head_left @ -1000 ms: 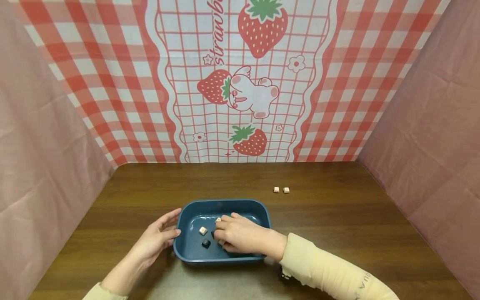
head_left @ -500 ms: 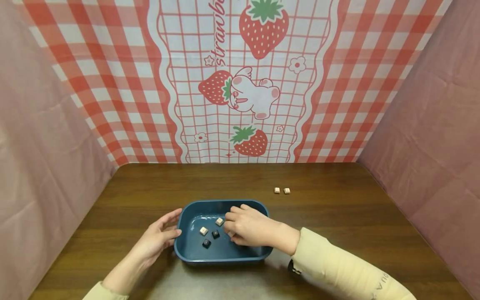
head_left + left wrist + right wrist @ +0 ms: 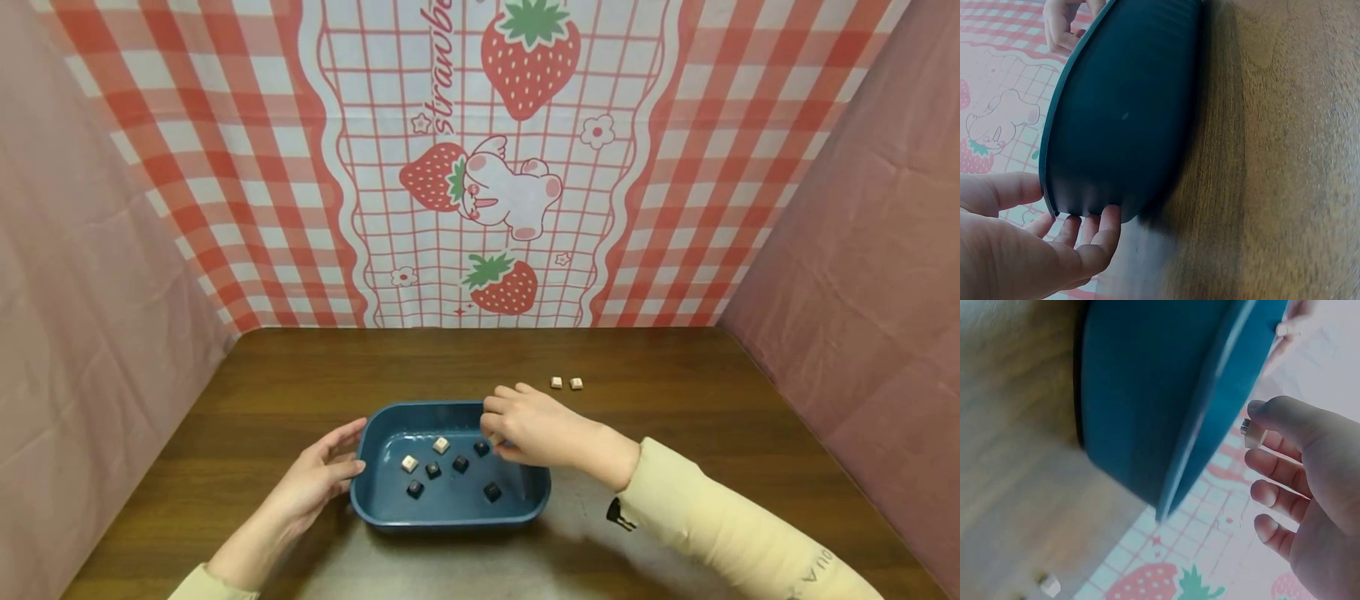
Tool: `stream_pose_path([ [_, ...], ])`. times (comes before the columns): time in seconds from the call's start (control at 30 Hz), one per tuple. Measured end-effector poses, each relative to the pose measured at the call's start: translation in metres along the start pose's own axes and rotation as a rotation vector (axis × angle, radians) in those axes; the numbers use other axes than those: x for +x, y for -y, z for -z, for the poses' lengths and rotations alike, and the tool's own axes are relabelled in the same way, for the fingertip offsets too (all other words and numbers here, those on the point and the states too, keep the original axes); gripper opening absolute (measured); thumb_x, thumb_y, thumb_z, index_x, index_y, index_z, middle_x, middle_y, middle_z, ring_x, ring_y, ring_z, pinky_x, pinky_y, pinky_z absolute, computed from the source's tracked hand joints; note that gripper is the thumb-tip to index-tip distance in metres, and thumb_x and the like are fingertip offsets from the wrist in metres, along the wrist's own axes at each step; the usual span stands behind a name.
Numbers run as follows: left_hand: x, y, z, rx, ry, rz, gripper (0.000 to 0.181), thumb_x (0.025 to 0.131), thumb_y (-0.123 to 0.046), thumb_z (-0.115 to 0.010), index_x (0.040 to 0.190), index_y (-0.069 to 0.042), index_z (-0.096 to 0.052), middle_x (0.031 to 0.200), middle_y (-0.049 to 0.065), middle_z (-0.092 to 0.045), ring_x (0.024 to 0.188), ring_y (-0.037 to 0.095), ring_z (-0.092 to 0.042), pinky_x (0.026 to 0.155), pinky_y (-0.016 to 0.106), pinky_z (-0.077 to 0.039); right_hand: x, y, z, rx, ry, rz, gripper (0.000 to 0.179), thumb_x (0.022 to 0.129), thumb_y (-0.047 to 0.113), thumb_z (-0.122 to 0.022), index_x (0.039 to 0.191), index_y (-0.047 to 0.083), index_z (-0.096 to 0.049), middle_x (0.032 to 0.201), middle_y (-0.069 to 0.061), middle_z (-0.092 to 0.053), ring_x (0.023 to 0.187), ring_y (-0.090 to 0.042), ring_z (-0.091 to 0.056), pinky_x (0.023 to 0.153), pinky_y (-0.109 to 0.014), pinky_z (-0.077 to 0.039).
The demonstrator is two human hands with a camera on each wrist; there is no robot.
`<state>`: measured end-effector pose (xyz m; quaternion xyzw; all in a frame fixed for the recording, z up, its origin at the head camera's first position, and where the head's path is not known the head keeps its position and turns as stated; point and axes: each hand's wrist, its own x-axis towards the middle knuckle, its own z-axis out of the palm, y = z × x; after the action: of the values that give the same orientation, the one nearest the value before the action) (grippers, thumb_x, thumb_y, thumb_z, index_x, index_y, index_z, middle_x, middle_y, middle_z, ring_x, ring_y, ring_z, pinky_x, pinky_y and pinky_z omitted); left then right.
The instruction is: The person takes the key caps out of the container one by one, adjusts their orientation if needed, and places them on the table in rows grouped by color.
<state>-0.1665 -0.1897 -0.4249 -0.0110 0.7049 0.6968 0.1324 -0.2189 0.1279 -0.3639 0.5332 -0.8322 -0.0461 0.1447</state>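
Note:
On the wooden table stands a dark blue rectangular tray [image 3: 450, 523] with several black keycaps [image 3: 461, 463] and two white keycaps [image 3: 408, 464] lying apart on its floor. My left hand [image 3: 315, 475] touches the tray's left end from outside, thumb at the rim and fingers along the end wall. Over the tray's far right corner, my right hand [image 3: 540, 427] pinches a white keycap [image 3: 1254, 434] between thumb and index finger; the other fingers are loosely bent. From the head view, the hand mostly hides this keycap and that corner.
Two more white keycaps [image 3: 566, 383] sit side by side on the table [image 3: 660, 400], beyond the tray's right end. A checked strawberry cloth [image 3: 480, 167] hangs at the back. Pink cloth [image 3: 847, 217] closes off both sides.
My right hand has moved right and away from me, from the tray's middle to its far right corner, uncovering more black keycaps. The left hand has stayed at the tray's left end.

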Motion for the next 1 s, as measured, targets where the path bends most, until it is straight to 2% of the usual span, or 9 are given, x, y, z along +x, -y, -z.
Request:
stream_pose_path([
  [0.27,0.000,-0.001,-0.001,-0.008,0.007,0.003,0.061,0.088,0.005,-0.051,0.146,-0.002,-0.030,0.143,0.026,-0.035,0.117,0.029,-0.050,0.085,0.037,-0.051,-0.013,-0.020,0.008,-0.015,-0.039,-0.054,0.017,0.077,0.025,-0.075,0.082,0.021,-0.059,0.079,0.008,-0.051,0.078,-0.011,-0.046,0.066,-0.029,-0.036],
  [0.43,0.000,-0.001,-0.001,-0.005,0.001,0.009,0.061,0.089,0.005,-0.051,0.145,-0.003,-0.030,0.143,0.026,-0.036,0.117,0.030,-0.050,0.085,0.037,-0.051,-0.020,-0.033,0.012,-0.038,-0.052,-0.085,0.019,0.075,0.025,-0.077,0.080,0.020,-0.059,0.077,0.007,-0.051,0.078,-0.013,-0.047,0.063,-0.029,-0.035],
  [0.73,0.000,-0.002,-0.001,-0.007,0.000,0.012,0.061,0.089,0.006,-0.051,0.145,-0.003,-0.031,0.143,0.025,-0.036,0.120,0.031,-0.047,0.085,0.037,-0.051,-0.032,-0.058,0.023,-0.083,-0.125,-0.137,0.014,0.074,0.015,-0.069,0.072,0.018,-0.056,0.072,0.006,-0.046,0.073,-0.016,-0.046,0.060,-0.029,-0.034],
  [1.0,0.000,-0.002,-0.001,-0.009,-0.008,0.017,0.061,0.089,0.006,-0.051,0.146,-0.004,-0.031,0.143,0.024,-0.036,0.119,0.031,-0.048,0.085,0.037,-0.051,-0.045,-0.079,0.024,-0.066,-0.093,-0.225,0.015,0.074,0.019,-0.074,0.075,0.017,-0.059,0.074,0.005,-0.051,0.075,-0.018,-0.049,0.063,-0.032,-0.039],
])
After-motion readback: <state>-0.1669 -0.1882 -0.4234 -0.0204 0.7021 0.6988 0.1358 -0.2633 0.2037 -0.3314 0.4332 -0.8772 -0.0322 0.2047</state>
